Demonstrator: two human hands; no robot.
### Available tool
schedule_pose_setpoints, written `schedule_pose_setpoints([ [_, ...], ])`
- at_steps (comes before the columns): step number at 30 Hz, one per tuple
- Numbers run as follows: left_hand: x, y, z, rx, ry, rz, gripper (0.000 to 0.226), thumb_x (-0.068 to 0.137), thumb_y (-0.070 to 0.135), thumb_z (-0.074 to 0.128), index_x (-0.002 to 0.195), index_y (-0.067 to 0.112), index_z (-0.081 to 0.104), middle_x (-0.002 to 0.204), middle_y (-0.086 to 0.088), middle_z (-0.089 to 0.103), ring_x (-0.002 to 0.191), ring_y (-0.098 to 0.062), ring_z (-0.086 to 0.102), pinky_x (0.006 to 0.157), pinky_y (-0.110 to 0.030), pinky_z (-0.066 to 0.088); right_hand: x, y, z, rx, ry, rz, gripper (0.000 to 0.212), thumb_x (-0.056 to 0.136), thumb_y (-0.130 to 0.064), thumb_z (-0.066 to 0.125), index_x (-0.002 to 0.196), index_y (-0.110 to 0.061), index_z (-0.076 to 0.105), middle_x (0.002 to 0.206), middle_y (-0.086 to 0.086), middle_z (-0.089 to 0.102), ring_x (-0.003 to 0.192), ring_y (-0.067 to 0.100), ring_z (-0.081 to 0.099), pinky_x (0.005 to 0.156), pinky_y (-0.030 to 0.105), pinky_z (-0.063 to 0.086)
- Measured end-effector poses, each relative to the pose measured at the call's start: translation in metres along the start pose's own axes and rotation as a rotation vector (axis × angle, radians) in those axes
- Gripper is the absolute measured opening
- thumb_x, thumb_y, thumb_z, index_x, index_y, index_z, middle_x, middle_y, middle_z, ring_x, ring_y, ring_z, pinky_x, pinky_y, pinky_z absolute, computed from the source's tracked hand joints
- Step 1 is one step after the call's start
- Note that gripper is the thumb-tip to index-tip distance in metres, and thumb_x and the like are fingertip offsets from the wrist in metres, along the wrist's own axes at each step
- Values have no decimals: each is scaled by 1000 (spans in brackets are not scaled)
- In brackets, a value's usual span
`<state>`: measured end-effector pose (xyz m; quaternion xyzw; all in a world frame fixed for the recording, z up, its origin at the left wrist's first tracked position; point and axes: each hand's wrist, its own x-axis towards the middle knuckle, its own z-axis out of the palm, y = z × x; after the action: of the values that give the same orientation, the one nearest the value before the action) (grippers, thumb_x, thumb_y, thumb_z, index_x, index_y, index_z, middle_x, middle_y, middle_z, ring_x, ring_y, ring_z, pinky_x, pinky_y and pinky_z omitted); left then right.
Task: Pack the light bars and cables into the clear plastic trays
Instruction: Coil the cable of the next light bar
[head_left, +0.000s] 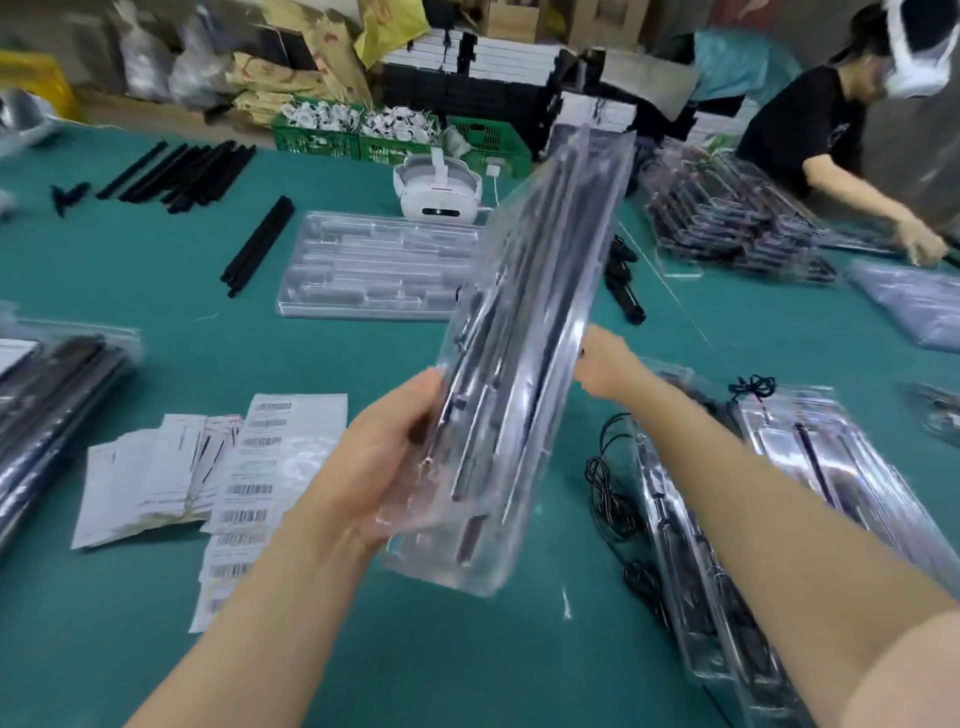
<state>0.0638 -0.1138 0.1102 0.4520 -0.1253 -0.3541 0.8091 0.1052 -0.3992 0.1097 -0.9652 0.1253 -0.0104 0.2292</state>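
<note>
both hands hold filled clear tray upright; blurred

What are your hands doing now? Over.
Left hand and right hand grip filled clear tray, lifted off table. Empty tray behind. Nothing blocking.

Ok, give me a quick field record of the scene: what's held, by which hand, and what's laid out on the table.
held: packed tray, tilted up on edge above the table
left hand: grips the tray's near end
right hand: on the tray's right edge, fingers hidden behind it
empty tray: flat on the table, beyond the held one
loose bars: far left
bar pair: left of the empty tray
labels: near left
cables: near right
headset: behind the empty tray
</note>
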Motion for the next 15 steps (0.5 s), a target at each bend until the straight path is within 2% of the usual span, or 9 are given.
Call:
schedule_pose_setpoints([
  [1, -6, -11, -1, 66, 37, 0, 41, 76, 53, 78, 96, 18, 77, 80, -5, 71, 66, -18, 67, 61, -35, 56, -7, 3, 7, -52, -96, 15, 19, 99, -6, 54, 112, -16, 64, 101, 11, 66, 96, 34, 61, 79, 39, 52],
  [2, -11, -19, -1, 165, 104, 5, 37, 83, 53, 71, 99, 21, 76, 81, -3, 69, 65, -16, 63, 60, -33, 53, -11, 6, 8, -46, -137, 46, 25, 99, -5, 54, 124, -4, 60, 110, 16, 65, 103, 35, 61, 90, 46, 52],
  [3, -16, -28, -1, 243, 156, 13, 31, 91, 51, 63, 101, 24, 75, 82, -3, 69, 65, -14, 61, 58, -31, 51, -16, 4, 7, 31, -152, 78, 24, 100, -3, 52, 122, 3, 60, 109, 18, 64, 102, 33, 60, 94, 48, 52],
  [4, -17, -36, -1, 284, 192, 8, 26, 98, 46, 56, 101, 26, 74, 84, -3, 70, 66, -13, 62, 56, -29, 51, -19, 4, 5, 154, -159, 98, 15, 101, -2, 50, 107, 4, 63, 99, 16, 61, 92, 30, 59, 87, 45, 54],
  [6, -23, -46, 3, 330, 229, -37, 22, 104, 38, 51, 101, 27, 70, 87, -3, 71, 71, -14, 64, 60, -30, 53, -24, 0, 0, 352, -110, 161, 28, 102, -2, 48, 75, -4, 55, 76, 11, 52, 70, 26, 50, 68, 38, 51],
  [7, -26, -52, 5, 344, 227, -62, 20, 105, 37, 50, 101, 27, 68, 86, -2, 70, 72, -15, 65, 61, -31, 54, -24, 2, 1, 402, -115, 176, 32, 101, -1, 48, 70, -8, 52, 72, 9, 50, 66, 24, 47, 67, 37, 48],
  [10, -34, -60, 8, 336, 223, -69, 21, 106, 33, 48, 93, 29, 65, 73, 2, 65, 60, -12, 61, 54, -28, 52, -34, 3, 11, 361, -77, 215, 30, 102, -5, 49, 74, -17, 55, 77, 3, 57, 71, 19, 55, 71, 32, 52],
  [13, -41, -60, 4, 385, 228, -7, 19, 106, 33, 48, 98, 32, 66, 73, 9, 66, 61, -7, 60, 56, -21, 50, -39, 6, 12, 144, 24, 231, 34, 100, -8, 47, 67, -14, 53, 70, 4, 57, 71, 24, 56, 57, 28, 44],
  [15, -44, -58, 1, 386, 245, 21, 16, 104, 35, 50, 102, 32, 65, 74, 10, 65, 63, -6, 58, 58, -23, 49, -41, 7, 7, 71, 107, 206, 33, 96, -5, 47, 65, -13, 55, 64, 2, 57, 69, 27, 58, 51, 25, 37],
])
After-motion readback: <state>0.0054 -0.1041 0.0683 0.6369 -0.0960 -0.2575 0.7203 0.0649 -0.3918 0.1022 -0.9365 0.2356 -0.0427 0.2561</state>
